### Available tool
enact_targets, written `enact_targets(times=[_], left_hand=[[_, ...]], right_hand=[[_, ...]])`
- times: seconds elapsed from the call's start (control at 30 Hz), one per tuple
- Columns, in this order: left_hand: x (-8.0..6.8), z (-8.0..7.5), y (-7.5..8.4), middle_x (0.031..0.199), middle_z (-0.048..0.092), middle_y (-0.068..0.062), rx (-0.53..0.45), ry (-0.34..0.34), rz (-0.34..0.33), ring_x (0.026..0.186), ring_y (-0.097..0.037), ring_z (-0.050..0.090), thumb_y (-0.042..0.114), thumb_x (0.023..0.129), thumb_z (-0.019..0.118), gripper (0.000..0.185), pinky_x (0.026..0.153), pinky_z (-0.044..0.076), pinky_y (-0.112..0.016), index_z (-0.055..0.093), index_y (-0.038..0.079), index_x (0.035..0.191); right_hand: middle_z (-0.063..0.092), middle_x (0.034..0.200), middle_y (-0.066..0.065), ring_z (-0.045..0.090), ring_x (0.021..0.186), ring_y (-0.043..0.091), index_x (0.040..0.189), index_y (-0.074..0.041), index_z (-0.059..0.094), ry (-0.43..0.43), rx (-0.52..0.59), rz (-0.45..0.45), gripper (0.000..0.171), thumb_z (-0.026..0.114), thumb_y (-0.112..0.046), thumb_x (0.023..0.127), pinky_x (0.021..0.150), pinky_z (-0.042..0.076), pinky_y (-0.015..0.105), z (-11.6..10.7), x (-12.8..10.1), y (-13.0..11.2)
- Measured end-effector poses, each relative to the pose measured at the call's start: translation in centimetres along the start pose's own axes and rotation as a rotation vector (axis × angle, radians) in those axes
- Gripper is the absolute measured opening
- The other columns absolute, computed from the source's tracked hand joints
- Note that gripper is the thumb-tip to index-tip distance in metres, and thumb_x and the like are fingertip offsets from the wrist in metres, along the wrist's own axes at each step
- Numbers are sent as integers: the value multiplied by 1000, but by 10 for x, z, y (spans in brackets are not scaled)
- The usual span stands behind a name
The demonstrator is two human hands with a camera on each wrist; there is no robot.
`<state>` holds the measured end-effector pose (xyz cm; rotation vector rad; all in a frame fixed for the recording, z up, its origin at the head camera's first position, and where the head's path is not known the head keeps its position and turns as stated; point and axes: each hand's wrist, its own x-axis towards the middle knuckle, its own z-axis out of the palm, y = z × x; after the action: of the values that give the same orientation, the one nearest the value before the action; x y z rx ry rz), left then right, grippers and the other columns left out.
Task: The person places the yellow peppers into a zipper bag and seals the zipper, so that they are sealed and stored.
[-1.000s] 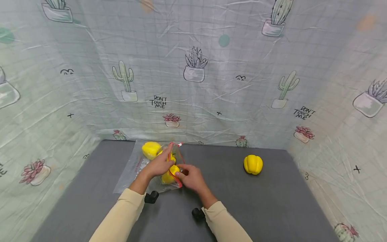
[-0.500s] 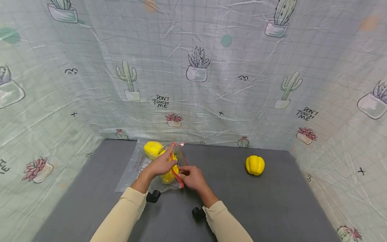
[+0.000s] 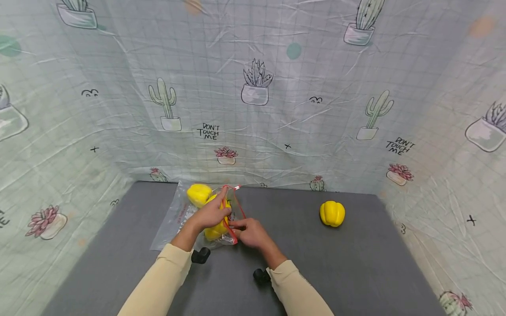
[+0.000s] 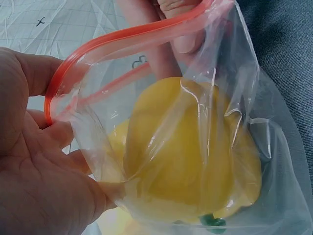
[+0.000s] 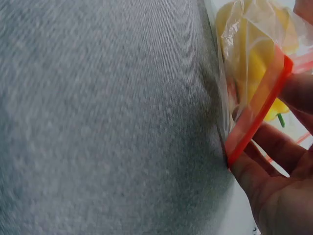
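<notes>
A clear zip bag (image 3: pixel 168 232) with a red zip edge lies on the dark table. My left hand (image 3: pixel 209 215) holds its mouth by the red edge, thumb and fingers on either side of the plastic in the left wrist view. My right hand (image 3: pixel 251 232) reaches into the mouth from the right. One finger (image 4: pixel 163 61) extends straight to a yellow bell pepper (image 4: pixel 176 152) inside, while the red edge (image 5: pixel 261 110) lies against the right hand in the right wrist view. Another yellow bell pepper (image 3: pixel 199 195) lies deeper in the bag, and the left hand partly hides the middle of it.
One more yellow bell pepper (image 3: pixel 332 213) stands outside the bag, on the right of the dark table (image 3: pixel 292 245). A cloth (image 3: pixel 272 149) printed with cacti encloses the table at the back and sides. Black wrist mounts (image 3: pixel 200 255) hang below both sleeves.
The pepper at the mouth has moved left, further into the bag, with my right fingers following it slightly. My left hand keeps its hold on the red edge. The pepper outside stays put.
</notes>
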<state>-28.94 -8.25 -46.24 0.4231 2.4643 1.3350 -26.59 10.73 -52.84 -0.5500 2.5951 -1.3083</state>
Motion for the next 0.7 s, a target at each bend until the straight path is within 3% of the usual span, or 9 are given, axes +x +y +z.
enact_targets(times=[0.1,0.3,0.37,0.53,0.7], left_hand=[[1,0,0,177,1,-16,-5,-2,-5,160,-39,23,16,105,51,84,128,25,-58,-5,8,168],[1,0,2,177,1,-16,1,-1,-14,159,-38,24,17,105,50,84,128,27,-58,-4,9,168],[0,0,2,177,1,-15,0,1,-20,157,-38,27,17,105,50,84,127,28,-58,-4,10,168],[0,0,5,177,1,-14,12,6,-16,160,-36,23,18,105,50,83,129,24,-58,-4,9,168],[0,0,6,177,3,-15,5,11,-22,160,-36,24,17,104,50,84,130,22,-58,-3,9,168]], right_hand=[[79,118,10,56,75,12,128,-17,76,-36,8,20,30,68,-22,99,64,42,22,-1,1,2],[74,86,14,39,58,13,132,-17,74,-78,-10,24,33,64,-18,100,58,33,24,-3,2,2],[75,89,15,39,59,13,132,-16,73,-97,-22,10,34,63,-15,100,59,33,23,-4,2,2],[77,113,11,56,78,18,130,-13,75,-130,-126,-117,34,60,-8,100,70,44,24,-6,4,1],[72,120,17,63,105,31,134,-6,71,-159,-203,-192,36,56,-5,101,90,55,34,-4,3,-1]])
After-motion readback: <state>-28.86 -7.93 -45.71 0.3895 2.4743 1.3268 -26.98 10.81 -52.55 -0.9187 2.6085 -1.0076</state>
